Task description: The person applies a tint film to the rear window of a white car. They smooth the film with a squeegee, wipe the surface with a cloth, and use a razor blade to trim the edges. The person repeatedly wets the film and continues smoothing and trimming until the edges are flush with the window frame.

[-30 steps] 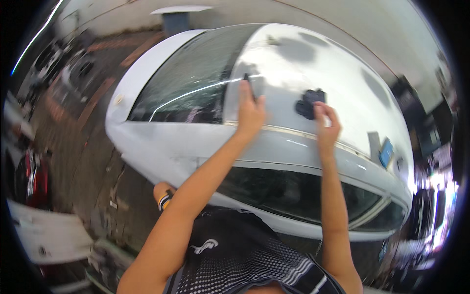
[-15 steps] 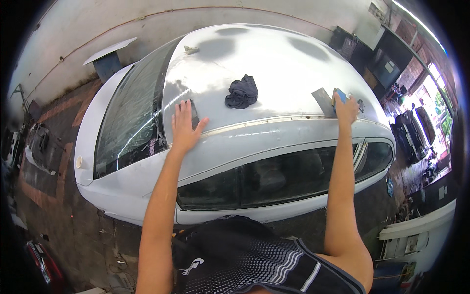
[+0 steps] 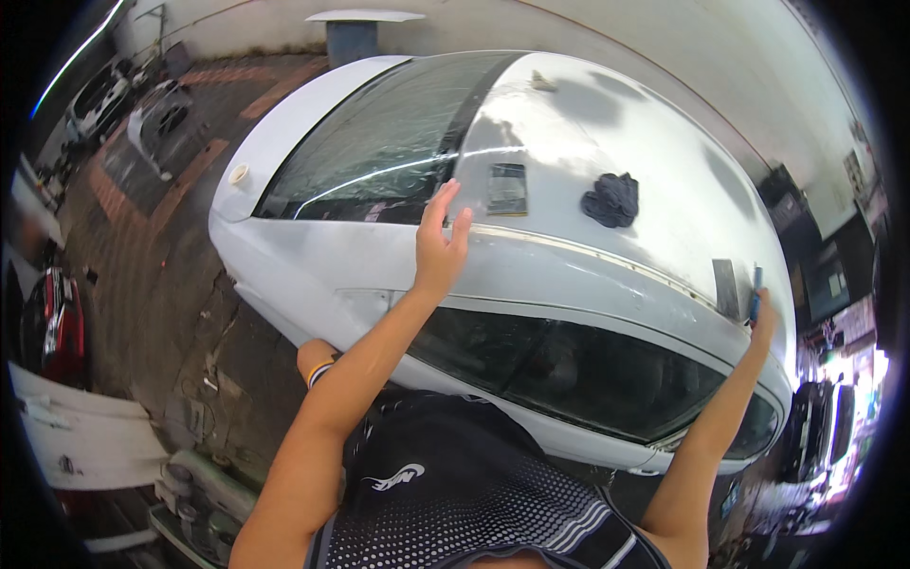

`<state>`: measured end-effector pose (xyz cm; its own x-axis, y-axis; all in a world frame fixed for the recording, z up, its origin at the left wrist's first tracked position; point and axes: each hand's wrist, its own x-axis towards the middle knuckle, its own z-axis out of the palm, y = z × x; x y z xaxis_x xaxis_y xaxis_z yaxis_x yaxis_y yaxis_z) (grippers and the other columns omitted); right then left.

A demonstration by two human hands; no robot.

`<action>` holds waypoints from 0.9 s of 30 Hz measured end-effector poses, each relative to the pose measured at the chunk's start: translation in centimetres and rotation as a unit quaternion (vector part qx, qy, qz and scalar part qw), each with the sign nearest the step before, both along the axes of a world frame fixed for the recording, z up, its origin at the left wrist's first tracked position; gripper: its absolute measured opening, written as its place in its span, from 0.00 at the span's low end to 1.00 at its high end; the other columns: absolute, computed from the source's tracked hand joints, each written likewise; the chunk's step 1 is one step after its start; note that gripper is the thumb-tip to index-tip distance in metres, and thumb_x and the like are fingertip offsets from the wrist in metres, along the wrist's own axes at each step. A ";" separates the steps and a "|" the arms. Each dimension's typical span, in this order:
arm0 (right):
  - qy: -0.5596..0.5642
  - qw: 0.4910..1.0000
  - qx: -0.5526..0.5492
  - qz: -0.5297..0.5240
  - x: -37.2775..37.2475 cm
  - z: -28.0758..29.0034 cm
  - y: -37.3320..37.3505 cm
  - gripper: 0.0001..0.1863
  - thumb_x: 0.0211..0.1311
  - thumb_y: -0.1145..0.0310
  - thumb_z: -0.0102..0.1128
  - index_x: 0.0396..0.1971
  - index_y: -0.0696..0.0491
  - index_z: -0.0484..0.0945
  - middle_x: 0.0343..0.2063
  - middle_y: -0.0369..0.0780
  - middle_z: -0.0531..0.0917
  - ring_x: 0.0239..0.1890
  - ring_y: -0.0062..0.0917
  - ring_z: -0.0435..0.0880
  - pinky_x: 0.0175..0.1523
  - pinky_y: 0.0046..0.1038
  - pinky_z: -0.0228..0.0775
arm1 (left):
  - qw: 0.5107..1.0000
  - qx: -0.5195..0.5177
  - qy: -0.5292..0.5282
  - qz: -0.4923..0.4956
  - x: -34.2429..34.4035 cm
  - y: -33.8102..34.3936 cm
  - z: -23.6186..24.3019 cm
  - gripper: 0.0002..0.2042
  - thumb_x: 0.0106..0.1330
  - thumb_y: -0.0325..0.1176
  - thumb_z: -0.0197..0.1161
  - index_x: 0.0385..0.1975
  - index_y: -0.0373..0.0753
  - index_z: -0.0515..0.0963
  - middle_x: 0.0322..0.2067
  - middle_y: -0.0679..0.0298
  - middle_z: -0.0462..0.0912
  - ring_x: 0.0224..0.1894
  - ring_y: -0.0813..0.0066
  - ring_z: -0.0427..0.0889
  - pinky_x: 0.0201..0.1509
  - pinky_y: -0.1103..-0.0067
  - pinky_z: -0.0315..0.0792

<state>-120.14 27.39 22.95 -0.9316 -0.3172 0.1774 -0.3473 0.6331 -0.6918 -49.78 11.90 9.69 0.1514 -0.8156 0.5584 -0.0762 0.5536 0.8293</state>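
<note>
I stand beside a white car (image 3: 588, 142) and reach over its roof. My left hand (image 3: 441, 245) rests flat, fingers spread, on the roof edge near the windscreen (image 3: 379, 152). A dark rectangular sheet (image 3: 507, 188) lies on the roof just beyond its fingertips. My right hand (image 3: 760, 318) is stretched far right along the roof edge and grips a small blue tool (image 3: 755, 292), next to another dark rectangular sheet (image 3: 725, 287). A crumpled dark cloth (image 3: 611, 199) lies on the roof between the hands.
The car's dark side windows (image 3: 578, 365) are right in front of my body. Detached white body panels (image 3: 81, 436) lie on the ground at lower left, with a red vehicle (image 3: 52, 322) beside them. Other cars (image 3: 95, 95) stand at upper left. A grey pillar (image 3: 353, 38) rises behind the car.
The view has swung so the car now sits further right. My left hand has shifted along the roof edge toward the windscreen; my right hand stays stretched out along the rear roof edge with the blue tool.
</note>
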 end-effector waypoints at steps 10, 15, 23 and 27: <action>0.162 0.963 -0.048 0.209 15.6 0.8 -10.1 0.34 0.58 0.44 0.68 0.55 0.59 0.85 0.43 0.45 0.90 0.44 0.31 0.88 0.52 0.29 0.76 | 0.998 0.042 0.018 -0.051 2.1 6.1 -0.3 0.16 0.76 0.31 0.60 0.59 0.33 0.78 0.65 0.53 0.76 0.64 0.62 0.77 0.63 0.72 0.75; 0.142 0.973 -0.060 0.172 15.4 -2.7 -10.6 0.35 0.58 0.47 0.69 0.54 0.64 0.82 0.40 0.47 0.89 0.44 0.30 0.86 0.56 0.28 0.73 | 0.998 0.068 -0.001 -0.015 5.4 7.0 -3.2 0.16 0.77 0.32 0.59 0.60 0.34 0.78 0.65 0.55 0.77 0.66 0.66 0.76 0.65 0.72 0.74; 0.041 0.937 -0.266 0.223 17.2 -1.2 -6.7 0.40 0.58 0.59 0.75 0.66 0.63 0.71 0.44 0.42 0.84 0.44 0.23 0.83 0.48 0.25 0.74 | 0.979 0.157 0.129 0.015 7.5 8.8 -3.9 0.17 0.81 0.36 0.56 0.61 0.31 0.77 0.59 0.56 0.82 0.61 0.68 0.81 0.60 0.73 0.78; 0.017 0.879 -0.259 0.400 34.5 0.0 -3.9 0.36 0.62 0.69 0.74 0.69 0.58 0.71 0.52 0.43 0.79 0.39 0.25 0.86 0.45 0.22 0.78 | 0.970 0.186 0.110 -0.110 3.7 11.1 -2.0 0.18 0.81 0.36 0.55 0.64 0.32 0.75 0.61 0.56 0.80 0.60 0.69 0.81 0.59 0.73 0.78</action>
